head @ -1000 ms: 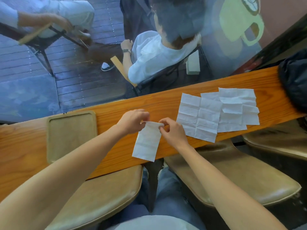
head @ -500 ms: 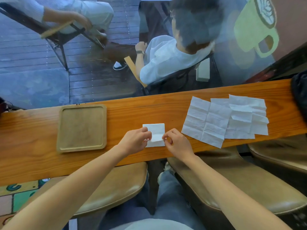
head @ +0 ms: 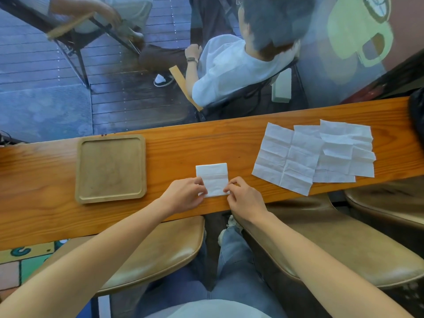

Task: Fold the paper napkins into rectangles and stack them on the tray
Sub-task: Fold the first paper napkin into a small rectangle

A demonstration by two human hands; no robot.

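White folded napkin (head: 212,179) pinned at near corners by left hand (head: 185,195) and right hand (head: 246,199), fingertips pinching, apparently to sharpen the crease.

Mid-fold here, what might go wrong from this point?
The folded napkin sits near the counter's front edge, pinched only at its near corners by the left hand and right hand; it may spring open or slide off. The unfolded napkins overlap, and one corner overhangs, so grabbing one may drag others.
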